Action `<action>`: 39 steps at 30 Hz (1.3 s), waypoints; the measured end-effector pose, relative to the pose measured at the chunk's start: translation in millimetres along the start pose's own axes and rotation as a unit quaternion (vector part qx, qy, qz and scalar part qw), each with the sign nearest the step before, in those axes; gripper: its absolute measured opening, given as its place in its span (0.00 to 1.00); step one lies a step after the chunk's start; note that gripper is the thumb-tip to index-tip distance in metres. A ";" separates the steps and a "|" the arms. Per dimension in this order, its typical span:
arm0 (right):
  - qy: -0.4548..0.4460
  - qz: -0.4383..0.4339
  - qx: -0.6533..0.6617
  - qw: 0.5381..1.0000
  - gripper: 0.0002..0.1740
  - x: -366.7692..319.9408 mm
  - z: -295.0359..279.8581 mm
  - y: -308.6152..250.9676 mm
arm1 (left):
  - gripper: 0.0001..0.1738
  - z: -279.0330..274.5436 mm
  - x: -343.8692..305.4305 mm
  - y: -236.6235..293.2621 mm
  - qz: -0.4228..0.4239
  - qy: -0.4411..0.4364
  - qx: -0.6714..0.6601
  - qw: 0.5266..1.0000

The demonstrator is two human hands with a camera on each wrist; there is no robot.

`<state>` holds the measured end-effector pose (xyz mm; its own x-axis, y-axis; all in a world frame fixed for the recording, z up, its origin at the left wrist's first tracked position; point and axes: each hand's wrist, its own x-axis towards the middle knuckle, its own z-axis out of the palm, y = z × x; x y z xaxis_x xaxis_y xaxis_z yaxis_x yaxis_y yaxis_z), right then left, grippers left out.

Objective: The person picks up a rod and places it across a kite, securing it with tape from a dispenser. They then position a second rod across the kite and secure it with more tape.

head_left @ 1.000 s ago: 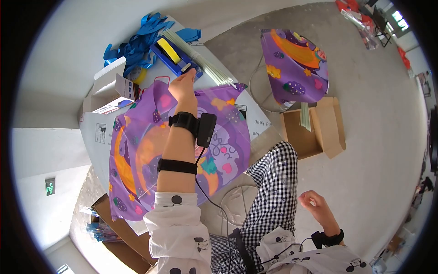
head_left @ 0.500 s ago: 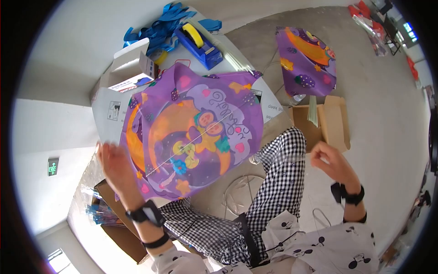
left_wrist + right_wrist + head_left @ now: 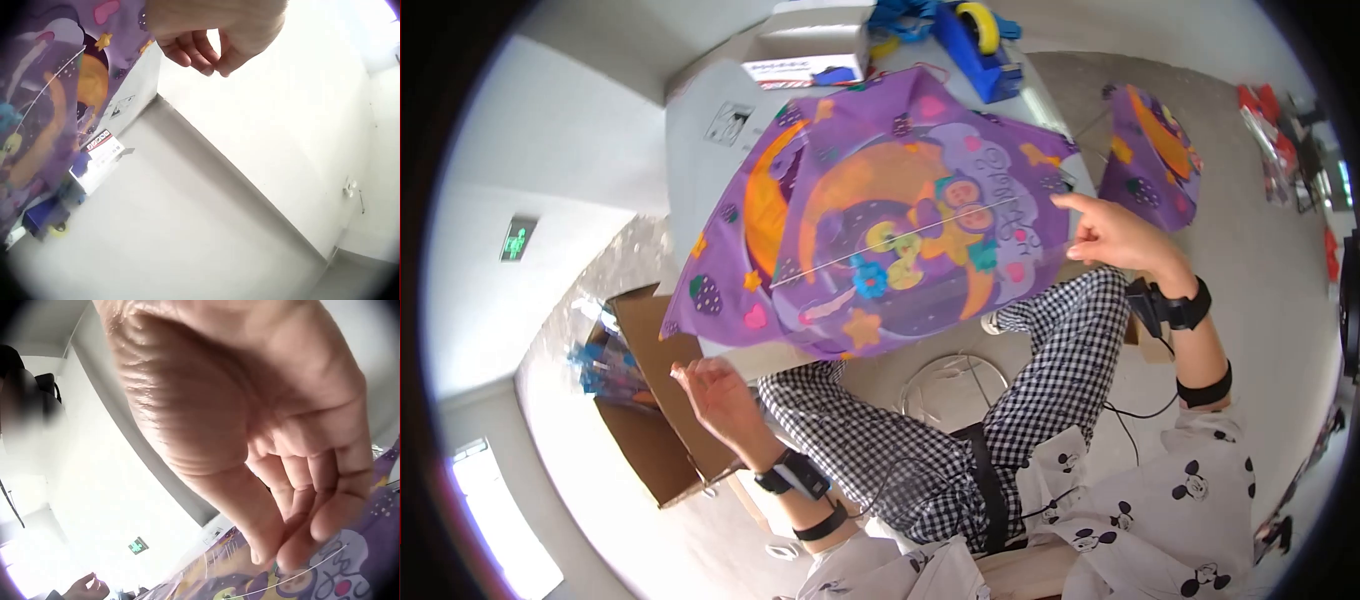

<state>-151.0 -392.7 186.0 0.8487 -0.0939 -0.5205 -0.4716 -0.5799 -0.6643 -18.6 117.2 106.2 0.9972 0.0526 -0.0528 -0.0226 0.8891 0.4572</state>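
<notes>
A thin, partly see-through purple sheet [image 3: 830, 340], printed with a cartoon moon, stars and berries, lies spread over the white table. A thin white rod [image 3: 840, 262] runs slantwise across its middle. My left hand [image 3: 725, 405] is off the sheet's lower left side, thumb and fingertips drawn together. A whitish, clear scrap like a piece of tape [image 3: 95, 583] shows at its fingertips in the right wrist view. At the sheet's right edge, my right hand [image 3: 1125, 237] reaches in with a forward-pointing index finger and holds nothing visible; its other fingers bend loosely.
A blue tape dispenser [image 3: 990, 75] with a yellow roll stands at the table's back, beside an opened white box [image 3: 810, 45]. Another purple printed sheet [image 3: 1150, 165] is at the right. A cardboard box [image 3: 665, 390] with bagged items stands at the lower left.
My left hand has left the tape dispenser and swung down and left past the sheet. The right hand has risen to the sheet's right edge. The head view has shifted.
</notes>
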 end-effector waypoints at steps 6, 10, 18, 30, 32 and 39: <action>0.018 0.004 0.101 0.995 0.06 12.6 2.0 9.9 | 0.19 -6.8 21.5 -10.5 -0.031 0.081 0.004 0.996; 0.037 0.000 0.114 0.993 0.09 24.4 6.7 13.6 | 0.20 -20.9 39.7 -10.5 -0.053 0.042 0.056 0.996; 0.041 0.006 0.199 0.979 0.06 52.4 1.7 34.3 | 0.09 -55.9 56.8 -10.0 -0.095 0.091 0.239 0.962; 0.065 0.039 0.167 0.983 0.03 80.3 14.5 63.8 | 0.04 -58.3 59.6 -37.8 -0.010 0.109 0.416 0.903; 0.095 0.052 0.167 0.980 0.04 81.4 17.5 59.5 | 0.05 -58.3 60.9 -41.8 -0.008 0.111 0.433 0.895; 0.138 0.062 0.226 0.962 0.04 91.5 28.1 67.3 | 0.07 -61.2 61.2 -44.7 -0.005 0.127 0.450 0.884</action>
<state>-111.7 -417.5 78.6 0.7813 -0.3867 -0.4899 -0.5762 -0.1454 -0.8042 39.1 108.5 28.2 0.9461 0.2492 -0.2069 0.1661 0.1753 0.9704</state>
